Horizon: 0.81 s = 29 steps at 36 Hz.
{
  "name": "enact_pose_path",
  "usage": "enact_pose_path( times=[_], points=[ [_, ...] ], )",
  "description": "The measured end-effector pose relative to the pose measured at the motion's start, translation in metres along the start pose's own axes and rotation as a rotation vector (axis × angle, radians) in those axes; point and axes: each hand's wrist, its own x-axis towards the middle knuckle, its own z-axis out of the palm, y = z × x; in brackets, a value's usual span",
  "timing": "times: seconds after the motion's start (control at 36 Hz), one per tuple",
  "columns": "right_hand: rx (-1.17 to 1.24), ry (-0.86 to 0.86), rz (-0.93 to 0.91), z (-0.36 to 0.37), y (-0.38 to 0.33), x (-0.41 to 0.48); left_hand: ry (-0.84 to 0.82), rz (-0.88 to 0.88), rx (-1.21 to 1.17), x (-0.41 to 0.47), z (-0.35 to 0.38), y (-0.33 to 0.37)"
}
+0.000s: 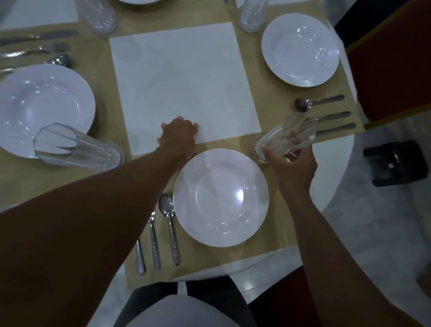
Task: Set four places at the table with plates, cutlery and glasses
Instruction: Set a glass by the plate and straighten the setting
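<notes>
1. Closest in, across the bottom left: left forearm (77,233), big and dark, reaching out over the table's near edge.
2. At the end of it, left hand (178,135), back up, bent fingertips propped on the white centre cloth (184,88) just beyond the near plate. Nothing in its grasp.
3. Middle of the near edge: near plate (221,198), white, flat on a tan mat (275,233).
4. Just left of that plate, side by side, handles toward the near edge: spoon (170,224), fork (154,238), knife (140,259), the last two partly under the forearm.
5. Now the right hand (291,161): curled round a clear glass (286,137), fingers showing through the wall.
6. Clear glass just off the near plate's far-right rim, leaning in this view, base down by the mat. Touching it or not, cannot tell.
7. Left edge: left plate (44,109), left glass (77,147) overlapping its near rim in this view, left cutlery (35,50) lined up beyond the plate.
8. Right edge: right plate (300,50), then right cutlery (335,115) in a row of three, partly behind the clear glass.
9. Far edge: far-left glass (96,16), far-right glass (251,16), a sliver of far plate (140,1).
10. Off the table to the right: red chair (391,70) and a black box (396,163) on the floor.
</notes>
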Motion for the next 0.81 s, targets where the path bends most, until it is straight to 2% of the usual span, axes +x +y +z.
enact_pose_path(
  times=[0.36, 0.47, 0.69, 0.81],
  points=[
    [-0.015, 0.006, -0.019, 0.006, 0.001, -0.001, 0.050, -0.022, -0.052, -0.002, -0.004, 0.002],
    [-0.007, -0.010, -0.023, 0.004, 0.003, -0.001, 0.041, 0.002, 0.012, -0.006, -0.008, 0.005],
    [-0.143, -0.096, 0.039, -0.012, 0.014, -0.013, 0.030, 0.082, 0.052, -0.014, -0.014, -0.001],
    [-0.164, -0.104, 0.105, -0.025, 0.024, -0.038, 0.015, 0.105, -0.165, -0.020, -0.023, -0.018]
  ],
)
